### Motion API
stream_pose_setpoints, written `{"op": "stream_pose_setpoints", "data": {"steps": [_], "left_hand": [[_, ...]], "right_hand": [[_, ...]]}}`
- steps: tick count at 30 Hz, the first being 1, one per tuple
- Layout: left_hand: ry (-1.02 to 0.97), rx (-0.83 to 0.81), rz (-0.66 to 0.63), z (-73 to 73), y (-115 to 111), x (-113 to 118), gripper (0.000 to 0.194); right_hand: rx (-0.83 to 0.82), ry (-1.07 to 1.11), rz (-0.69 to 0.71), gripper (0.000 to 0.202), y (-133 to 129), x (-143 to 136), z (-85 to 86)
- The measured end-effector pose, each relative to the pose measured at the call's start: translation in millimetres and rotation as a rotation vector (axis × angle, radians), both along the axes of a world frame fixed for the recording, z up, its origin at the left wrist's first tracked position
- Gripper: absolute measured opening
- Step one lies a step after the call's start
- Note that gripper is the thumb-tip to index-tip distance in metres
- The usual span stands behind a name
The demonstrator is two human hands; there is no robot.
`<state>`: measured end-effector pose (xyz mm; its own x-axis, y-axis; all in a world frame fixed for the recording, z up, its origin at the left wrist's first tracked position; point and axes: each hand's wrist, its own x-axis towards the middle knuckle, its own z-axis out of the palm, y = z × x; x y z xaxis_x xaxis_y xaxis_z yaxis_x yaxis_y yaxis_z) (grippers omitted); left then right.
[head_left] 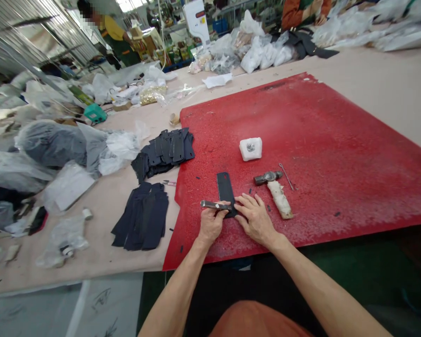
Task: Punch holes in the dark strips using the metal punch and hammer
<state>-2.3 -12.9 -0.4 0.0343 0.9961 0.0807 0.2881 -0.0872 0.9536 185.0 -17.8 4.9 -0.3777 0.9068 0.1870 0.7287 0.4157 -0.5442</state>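
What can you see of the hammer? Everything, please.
The hammer has a dull grey metal head and a pale, uneven handle that looks wrapped, brownish at its end. It lies on the red mat, right of the right hand, handle toward the mat's near edge. No hand touches it. A thin metal tool lies close to the head; contact is unclear.

Upper left, one person (114, 35) in a yellow top; top centre, one white machine (198, 23); upper centre, assorted filled plastic bags (254, 49) and one white sheet (218, 80); top right, one orange-sleeved person (290, 13), partly in view; left, one teal-green boxy item (95, 113) above one plastic-wrapped dark bundle (52, 144).
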Motion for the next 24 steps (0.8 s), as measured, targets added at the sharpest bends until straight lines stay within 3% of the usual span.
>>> {"op": "stream_pose_setpoints", "data": {"steps": [16, 24], "left_hand": [[0.098, 0.000, -0.043, 2.2, 1, 3, 0.020], [0.258, 0.130, -0.030, -5.8, 1, 12, 0.019]], "right_hand": [[-0.010, 0.031, -0.019, 0.028, 0, 1, 1.0], [-0.034, 0.033, 0.003, 0.032, 1, 4, 2.9]]}}
